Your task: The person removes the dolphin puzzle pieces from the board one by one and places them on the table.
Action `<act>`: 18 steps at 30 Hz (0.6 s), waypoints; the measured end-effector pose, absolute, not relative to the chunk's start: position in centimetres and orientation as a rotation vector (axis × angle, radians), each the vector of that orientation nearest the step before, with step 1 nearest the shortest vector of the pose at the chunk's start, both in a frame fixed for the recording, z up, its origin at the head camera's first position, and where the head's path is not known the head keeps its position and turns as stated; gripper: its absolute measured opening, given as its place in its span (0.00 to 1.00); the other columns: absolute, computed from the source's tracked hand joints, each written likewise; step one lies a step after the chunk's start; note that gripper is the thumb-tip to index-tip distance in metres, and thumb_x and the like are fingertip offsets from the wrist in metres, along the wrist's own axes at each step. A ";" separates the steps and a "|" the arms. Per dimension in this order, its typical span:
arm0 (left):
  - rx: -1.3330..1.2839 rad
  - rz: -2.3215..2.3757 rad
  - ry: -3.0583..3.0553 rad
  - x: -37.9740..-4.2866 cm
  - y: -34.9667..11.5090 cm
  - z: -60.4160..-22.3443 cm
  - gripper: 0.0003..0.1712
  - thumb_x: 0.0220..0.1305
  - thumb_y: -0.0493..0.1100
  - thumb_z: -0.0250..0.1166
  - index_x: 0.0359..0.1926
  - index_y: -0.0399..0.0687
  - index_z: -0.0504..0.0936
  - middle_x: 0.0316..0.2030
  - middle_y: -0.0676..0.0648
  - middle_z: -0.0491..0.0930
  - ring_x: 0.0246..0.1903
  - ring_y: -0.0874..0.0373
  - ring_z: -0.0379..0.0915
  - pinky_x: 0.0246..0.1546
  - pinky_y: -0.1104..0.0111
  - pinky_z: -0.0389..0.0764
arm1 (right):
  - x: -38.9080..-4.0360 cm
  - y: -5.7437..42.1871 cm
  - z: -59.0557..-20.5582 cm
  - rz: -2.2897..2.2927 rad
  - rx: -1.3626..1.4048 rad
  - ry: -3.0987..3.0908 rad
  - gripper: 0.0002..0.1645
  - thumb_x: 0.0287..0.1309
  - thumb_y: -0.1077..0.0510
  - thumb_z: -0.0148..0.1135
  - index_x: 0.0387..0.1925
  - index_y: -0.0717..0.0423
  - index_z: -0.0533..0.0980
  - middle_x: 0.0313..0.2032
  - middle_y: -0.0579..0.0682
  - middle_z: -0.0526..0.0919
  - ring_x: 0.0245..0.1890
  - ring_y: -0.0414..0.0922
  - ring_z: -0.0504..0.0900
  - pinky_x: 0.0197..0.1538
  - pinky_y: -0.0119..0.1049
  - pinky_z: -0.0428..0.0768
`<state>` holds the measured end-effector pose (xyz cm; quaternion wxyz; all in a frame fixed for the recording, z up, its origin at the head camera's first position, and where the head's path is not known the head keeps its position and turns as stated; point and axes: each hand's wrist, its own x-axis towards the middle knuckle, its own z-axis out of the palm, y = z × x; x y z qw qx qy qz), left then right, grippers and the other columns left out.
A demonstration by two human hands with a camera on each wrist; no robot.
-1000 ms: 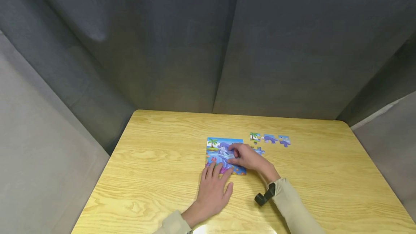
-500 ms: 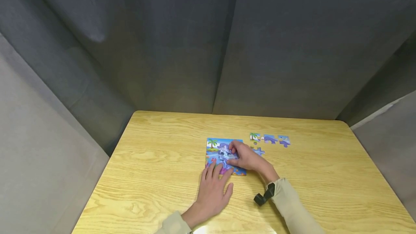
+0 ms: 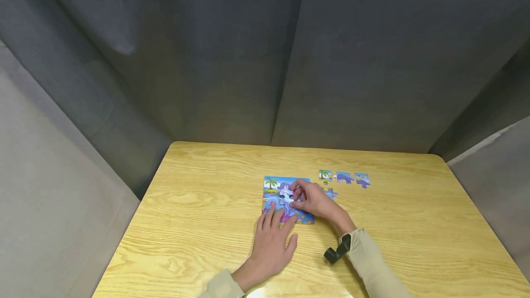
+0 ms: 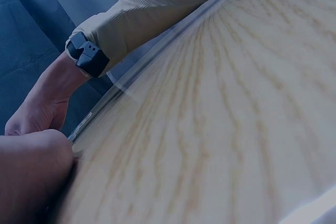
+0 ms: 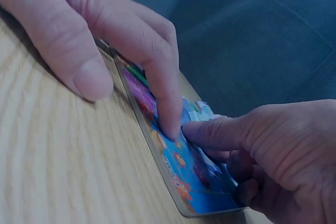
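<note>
A square jigsaw puzzle (image 3: 271,195) with a dolphin and palm-tree sea picture lies flat on the table. My left hand (image 3: 271,245) rests with outstretched fingers on its near edge, and in the right wrist view a fingertip of that left hand (image 5: 157,51) presses the picture. Over the puzzle's right half, my right hand (image 3: 314,200) pinches a puzzle piece (image 3: 286,200) between thumb and fingers, at the middle of the picture. Small dark gaps show around that piece. Much of it is hidden by my fingers. In the left wrist view the right hand (image 4: 39,111) shows only from behind.
Several loose pieces lie right of the puzzle: a palm-tree piece (image 3: 325,174), a purple dolphin piece (image 3: 344,177), another purple-and-blue piece (image 3: 362,179) and a blue one (image 3: 330,192) partly behind the right hand. Grey curtains (image 3: 227,59) stand behind the wooden table (image 3: 198,206).
My right fingers have shifted slightly at the puzzle's middle, and dark gaps now show around the piece there. The left hand and the loose pieces have stayed put.
</note>
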<state>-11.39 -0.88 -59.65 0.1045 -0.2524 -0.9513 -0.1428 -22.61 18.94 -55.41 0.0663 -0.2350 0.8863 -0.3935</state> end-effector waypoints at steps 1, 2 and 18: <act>-0.745 -0.422 -2.801 -11.4 -0.9 -59.7 0.29 0.79 0.59 0.49 0.76 0.62 0.70 0.73 0.43 0.65 0.75 0.38 0.55 0.72 0.40 0.60 | -22.7 19.0 -55.4 -1.191 -0.709 2.668 0.21 0.56 0.61 0.79 0.50 0.59 0.79 0.32 0.47 0.83 0.25 0.40 0.77 0.28 0.30 0.76; -0.744 -0.425 -2.797 -11.4 -0.9 -59.7 0.29 0.79 0.59 0.49 0.75 0.62 0.70 0.73 0.42 0.65 0.75 0.38 0.55 0.72 0.40 0.60 | -22.8 19.1 -55.5 -1.198 -0.710 2.662 0.21 0.56 0.61 0.79 0.50 0.59 0.80 0.32 0.47 0.84 0.24 0.39 0.77 0.28 0.30 0.76; -0.745 -0.450 -2.753 -11.3 -0.9 -59.5 0.27 0.78 0.58 0.52 0.72 0.60 0.73 0.70 0.42 0.67 0.73 0.38 0.58 0.70 0.41 0.62 | -22.9 19.0 -56.1 -1.072 -0.842 2.753 0.26 0.49 0.58 0.79 0.51 0.62 0.85 0.29 0.42 0.83 0.23 0.33 0.74 0.29 0.29 0.76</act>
